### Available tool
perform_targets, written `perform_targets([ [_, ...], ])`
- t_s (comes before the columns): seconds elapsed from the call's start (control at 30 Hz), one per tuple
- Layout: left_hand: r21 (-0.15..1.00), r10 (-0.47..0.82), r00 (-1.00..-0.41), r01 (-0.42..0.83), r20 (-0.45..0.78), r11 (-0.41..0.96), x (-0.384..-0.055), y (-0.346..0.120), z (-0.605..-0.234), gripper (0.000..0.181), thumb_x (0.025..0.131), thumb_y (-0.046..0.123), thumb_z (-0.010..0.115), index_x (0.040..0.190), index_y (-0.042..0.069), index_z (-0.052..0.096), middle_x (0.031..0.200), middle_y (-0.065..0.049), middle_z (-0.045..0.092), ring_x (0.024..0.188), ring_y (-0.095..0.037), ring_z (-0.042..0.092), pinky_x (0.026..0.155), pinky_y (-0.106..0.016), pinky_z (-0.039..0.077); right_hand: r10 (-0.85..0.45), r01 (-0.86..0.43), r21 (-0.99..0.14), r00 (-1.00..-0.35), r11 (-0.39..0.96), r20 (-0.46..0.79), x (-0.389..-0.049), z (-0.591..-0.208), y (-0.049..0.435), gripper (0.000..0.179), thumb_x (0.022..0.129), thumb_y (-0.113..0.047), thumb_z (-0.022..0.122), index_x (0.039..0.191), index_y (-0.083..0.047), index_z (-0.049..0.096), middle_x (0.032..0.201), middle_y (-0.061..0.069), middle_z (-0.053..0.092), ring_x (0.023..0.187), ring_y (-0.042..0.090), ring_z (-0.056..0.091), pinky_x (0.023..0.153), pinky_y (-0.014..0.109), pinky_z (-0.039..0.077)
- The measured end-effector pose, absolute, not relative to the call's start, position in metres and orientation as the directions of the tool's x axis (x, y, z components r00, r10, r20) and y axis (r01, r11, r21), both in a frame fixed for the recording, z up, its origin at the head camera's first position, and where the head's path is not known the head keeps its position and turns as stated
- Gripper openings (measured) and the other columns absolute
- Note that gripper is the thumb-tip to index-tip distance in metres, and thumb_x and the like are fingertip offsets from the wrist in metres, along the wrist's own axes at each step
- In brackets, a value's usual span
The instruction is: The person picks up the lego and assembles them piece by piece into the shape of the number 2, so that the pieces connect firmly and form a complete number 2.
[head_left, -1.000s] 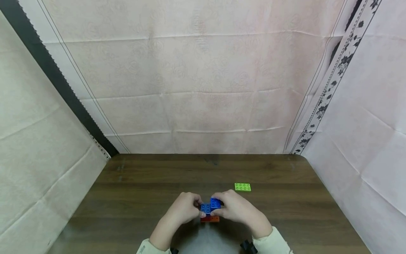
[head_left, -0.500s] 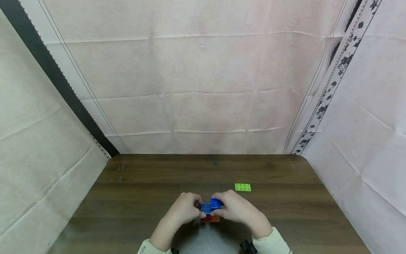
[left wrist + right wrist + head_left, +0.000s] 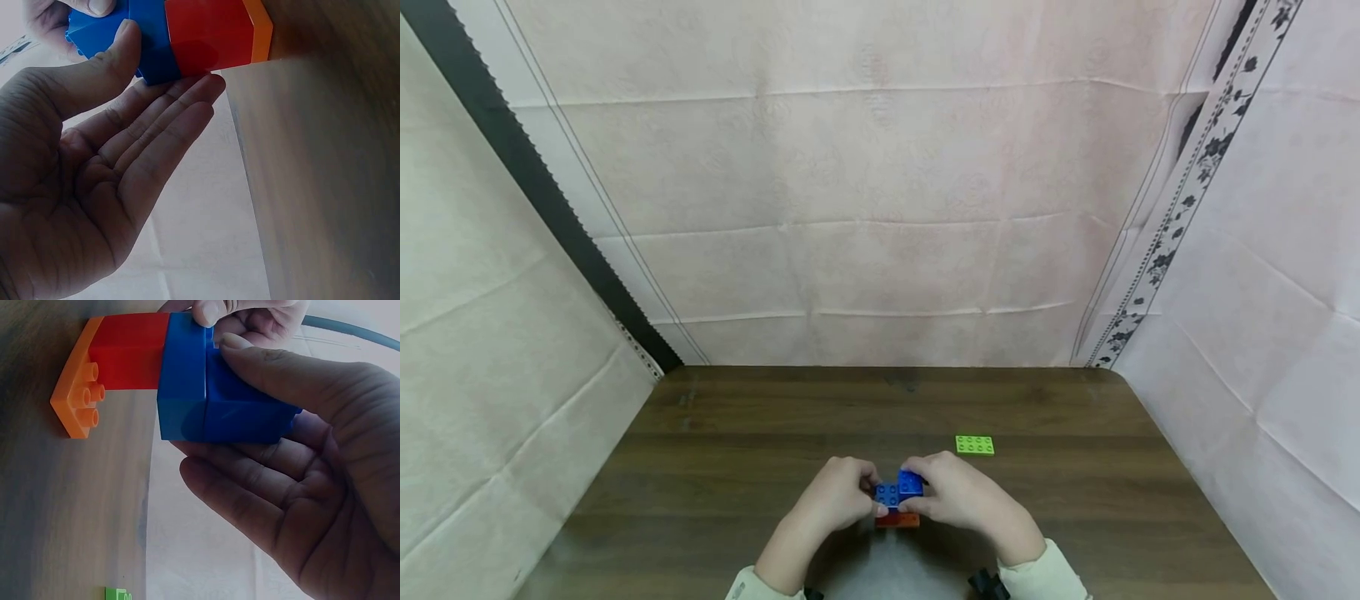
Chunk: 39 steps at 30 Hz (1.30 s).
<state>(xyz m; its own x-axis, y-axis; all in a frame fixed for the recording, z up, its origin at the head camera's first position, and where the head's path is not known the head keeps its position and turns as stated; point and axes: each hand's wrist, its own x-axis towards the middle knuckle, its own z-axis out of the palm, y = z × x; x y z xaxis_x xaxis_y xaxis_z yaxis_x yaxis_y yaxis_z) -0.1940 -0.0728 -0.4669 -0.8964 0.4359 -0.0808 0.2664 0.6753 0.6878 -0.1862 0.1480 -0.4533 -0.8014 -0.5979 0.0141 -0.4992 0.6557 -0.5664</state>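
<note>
A small stack of toy building bricks stands near the table's front, in the middle. At its base lies an orange plate with bare studs on one side. A red brick sits on the plate, and a wider blue brick on the red one, overhanging it. A second blue brick rests on the right part of the wide one. My left hand pinches the wide blue brick between thumb and fingers. Thumb in front and fingers behind, my right hand grips the upper blue brick.
A bright green studded plate lies on the brown wooden table, beyond the right hand. Pale cloth hangs behind the table and on both sides.
</note>
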Motion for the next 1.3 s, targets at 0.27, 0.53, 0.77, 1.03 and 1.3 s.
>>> perform_targets([
  [0.27,0.685,0.443,-0.893,0.275,-0.078,0.675,-0.194,-0.073,-0.467,0.020,0.076,0.017,0.087,0.090,0.012,0.073,0.077,0.006,0.065,0.070,-0.012,0.059,0.066,-0.035,0.050,-0.603,-0.502,-0.577,-0.798,0.644,0.021,-0.187,-0.454,0.151,0.033,0.091,-0.032,0.076,0.116,-0.013,0.068,0.085,-0.014,0.061,0.066,0.002,0.053,0.059,0.022,0.048],
  [0.53,0.684,0.444,-0.893,0.281,-0.070,0.673,-0.194,-0.073,-0.468,0.020,0.076,0.018,0.087,0.090,0.012,0.073,0.076,0.006,0.065,0.069,-0.011,0.058,0.065,-0.034,0.050,-0.600,-0.505,-0.574,-0.799,0.645,0.029,-0.186,-0.452,0.153,0.033,0.091,-0.033,0.077,0.115,-0.013,0.068,0.088,-0.015,0.063,0.069,0.001,0.056,0.063,0.021,0.050],
  [0.77,0.689,0.436,-0.897,0.273,-0.069,0.672,-0.194,-0.073,-0.468,0.020,0.076,0.018,0.087,0.089,0.013,0.073,0.076,0.006,0.065,0.070,-0.011,0.058,0.065,-0.035,0.049,-0.602,-0.519,-0.571,-0.796,0.637,0.052,-0.186,-0.448,0.160,0.034,0.092,-0.037,0.075,0.118,-0.017,0.068,0.097,-0.015,0.067,0.082,0.001,0.062,0.074,0.023,0.053],
  [1.03,0.686,0.430,-0.900,0.266,-0.075,0.677,-0.194,-0.074,-0.469,0.021,0.076,0.019,0.087,0.091,0.013,0.073,0.078,0.007,0.066,0.071,-0.012,0.059,0.066,-0.036,0.050,-0.588,-0.512,-0.559,-0.807,0.652,0.052,-0.184,-0.441,0.167,0.039,0.092,-0.043,0.072,0.122,-0.017,0.069,0.109,-0.010,0.070,0.101,0.013,0.068,0.085,0.035,0.055],
  [1.3,0.678,0.418,-0.905,0.259,-0.078,0.688,-0.194,-0.073,-0.469,0.022,0.075,0.020,0.088,0.090,0.013,0.073,0.079,0.004,0.067,0.073,-0.013,0.059,0.069,-0.038,0.051,-0.578,-0.504,-0.553,-0.815,0.663,0.050,-0.182,-0.439,0.179,0.043,0.093,-0.046,0.070,0.123,-0.016,0.068,0.116,-0.002,0.071,0.106,0.016,0.067,0.089,0.038,0.054],
])
